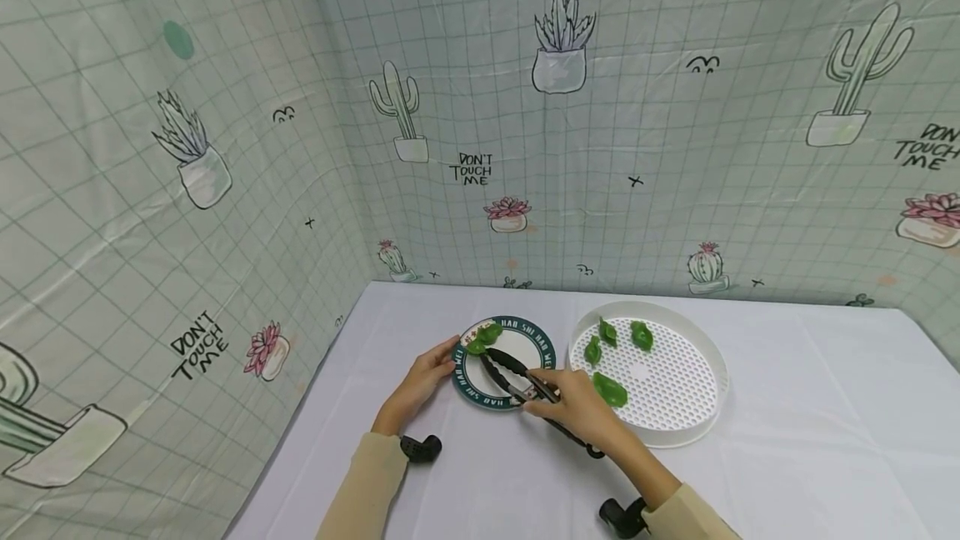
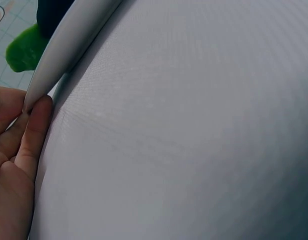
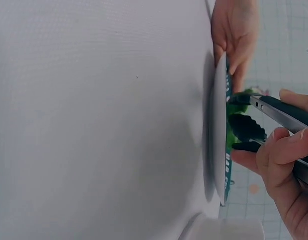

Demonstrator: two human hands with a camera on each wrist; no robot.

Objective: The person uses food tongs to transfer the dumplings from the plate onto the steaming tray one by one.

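In the head view, my left hand (image 1: 420, 382) holds the left edge of a round white plate (image 1: 476, 382) with a lettered dark green rim. The left wrist view shows its fingers pinching the plate's rim (image 2: 63, 50), one fingertip beneath the edge. My right hand (image 1: 573, 402) grips a pair of tongs (image 1: 510, 362) with black heads and metal arms. Its two arms stand spread over the plate, tips right by the green leaves (image 1: 483, 337) near the far left rim. From the right wrist, the tongs (image 3: 281, 111) overlap those leaves.
Right of the plate sits a round white perforated tray (image 1: 678, 394) with a raised rim, several green leaves (image 1: 610, 390) lying in its left part. A white cloth (image 1: 810, 423) covers the table. Cactus-printed cloth (image 1: 600, 140) hangs behind and at the left.
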